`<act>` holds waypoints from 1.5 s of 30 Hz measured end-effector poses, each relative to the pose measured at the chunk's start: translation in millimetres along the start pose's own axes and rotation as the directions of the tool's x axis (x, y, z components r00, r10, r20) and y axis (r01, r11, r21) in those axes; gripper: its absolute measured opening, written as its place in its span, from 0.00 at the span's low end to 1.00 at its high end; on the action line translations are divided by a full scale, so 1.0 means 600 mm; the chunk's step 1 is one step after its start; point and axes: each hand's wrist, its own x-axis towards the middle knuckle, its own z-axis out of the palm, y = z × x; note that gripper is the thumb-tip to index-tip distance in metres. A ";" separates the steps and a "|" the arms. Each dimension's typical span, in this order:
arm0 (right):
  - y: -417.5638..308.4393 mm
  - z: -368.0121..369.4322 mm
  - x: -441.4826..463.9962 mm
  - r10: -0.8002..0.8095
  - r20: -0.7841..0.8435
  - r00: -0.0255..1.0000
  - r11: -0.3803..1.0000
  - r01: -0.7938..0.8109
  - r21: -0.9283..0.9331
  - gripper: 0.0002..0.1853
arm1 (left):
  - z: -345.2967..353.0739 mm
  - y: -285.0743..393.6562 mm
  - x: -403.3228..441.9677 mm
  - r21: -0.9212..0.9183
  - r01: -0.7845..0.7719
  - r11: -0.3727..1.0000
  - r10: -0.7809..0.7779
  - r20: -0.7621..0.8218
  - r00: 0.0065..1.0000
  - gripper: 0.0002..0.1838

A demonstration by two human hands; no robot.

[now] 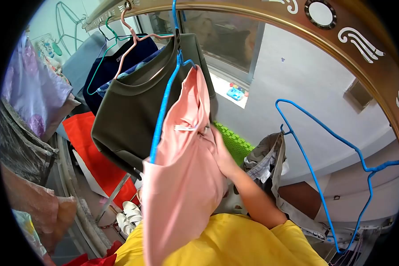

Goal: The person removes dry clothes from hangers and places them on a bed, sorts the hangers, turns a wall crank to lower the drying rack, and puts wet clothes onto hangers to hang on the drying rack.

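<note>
A pink garment (181, 177) hangs in front of me from a blue hanger (163, 106), with a white label at its inner waist. My right hand (223, 155) grips the garment's right edge from behind, and cloth covers most of its fingers. My left hand does not show. Close behind the pink cloth hangs a dark olive top (137, 111) on a pink hanger (128, 40). Farther right, an unused blue hanger (312, 177) dangles from the rail.
A gold-brown rail (252, 11) curves overhead. Navy clothing (104, 66) and a red cloth (97, 155) are at left. Grey trousers (272, 159) hang at right near a green perforated basket (232, 144). White shoes (129, 217) sit below. A window (226, 40) is behind.
</note>
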 end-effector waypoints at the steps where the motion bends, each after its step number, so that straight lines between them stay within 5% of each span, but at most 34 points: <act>1: 0.014 -0.001 -0.016 -0.005 0.036 0.999 0.998 0.003 0.059 0.26 | 0.003 -0.003 0.002 0.003 0.006 1.000 -0.006 -0.001 1.000 0.22; 5: 0.085 0.012 -0.091 0.078 0.022 0.997 0.953 -0.069 -0.296 0.24 | 0.040 -0.035 0.018 0.031 0.052 0.998 -0.053 0.016 0.998 0.21; 9: 0.131 0.003 -0.079 0.075 0.005 0.997 0.883 -0.064 -0.465 0.22 | 0.088 -0.081 0.051 0.085 0.102 0.991 -0.105 0.034 0.994 0.20; 25: 0.242 -0.035 -0.112 -0.037 -0.041 0.998 0.713 -0.002 -0.701 0.16 | 0.089 -0.113 0.033 0.095 0.143 0.985 -0.148 0.044 0.988 0.16; 28: 0.184 -0.023 -0.075 0.229 0.061 0.971 0.820 -0.159 -0.550 0.18 | 0.073 -0.109 0.026 0.100 0.141 0.985 -0.146 0.046 0.988 0.16; 31: 0.311 -0.075 -0.072 0.178 0.042 0.983 0.733 -0.104 -0.672 0.16 | 0.045 -0.099 0.024 0.140 0.129 0.982 -0.139 0.066 0.988 0.15; 33: 0.109 -0.001 -0.027 0.295 -0.013 0.955 0.643 -0.209 -0.737 0.14 | 0.015 -0.076 0.028 0.204 0.105 0.973 -0.126 0.092 0.988 0.14; 34: 0.099 -0.004 -0.020 0.134 -0.165 0.977 0.591 -0.213 -0.778 0.12 | -0.007 -0.057 0.029 0.272 0.079 0.959 -0.113 0.111 0.987 0.14; 36: 0.076 -0.023 0.002 -0.216 -0.326 0.920 0.747 -0.059 -0.662 0.07 | -0.070 0.012 0.023 0.426 0.008 0.905 -0.062 0.115 0.991 0.14; 38: -0.013 0.009 0.014 -0.209 -0.437 0.875 0.940 0.056 -0.337 0.04 | -0.129 0.128 -0.027 0.235 0.093 0.967 -0.054 -0.167 0.984 0.11; 39: -0.048 0.026 0.019 -0.222 -0.411 0.884 0.972 0.169 -0.162 0.04 | -0.174 0.082 -0.052 0.262 -0.511 0.819 0.572 -0.291 0.767 0.13; 41: -0.118 0.076 0.026 -0.207 -0.188 0.960 0.973 0.223 0.067 0.14 | -0.216 0.120 -0.042 0.362 -0.698 0.618 0.760 -0.501 0.413 0.12; 42: -0.134 0.103 0.032 -0.257 -0.126 0.958 0.962 0.266 0.063 0.23 | -0.216 0.154 0.002 0.731 -0.459 0.505 0.859 -0.372 0.352 0.12; 44: -0.145 0.132 0.054 -0.283 0.083 0.955 0.957 0.275 0.095 0.37 | -0.189 0.156 0.064 0.825 -0.294 0.483 0.815 -0.301 0.495 0.10; 45: -0.150 0.143 0.065 -0.242 0.126 0.962 0.960 0.218 0.177 0.41 | -0.176 0.136 0.082 0.626 -0.392 0.674 0.688 -0.338 0.643 0.10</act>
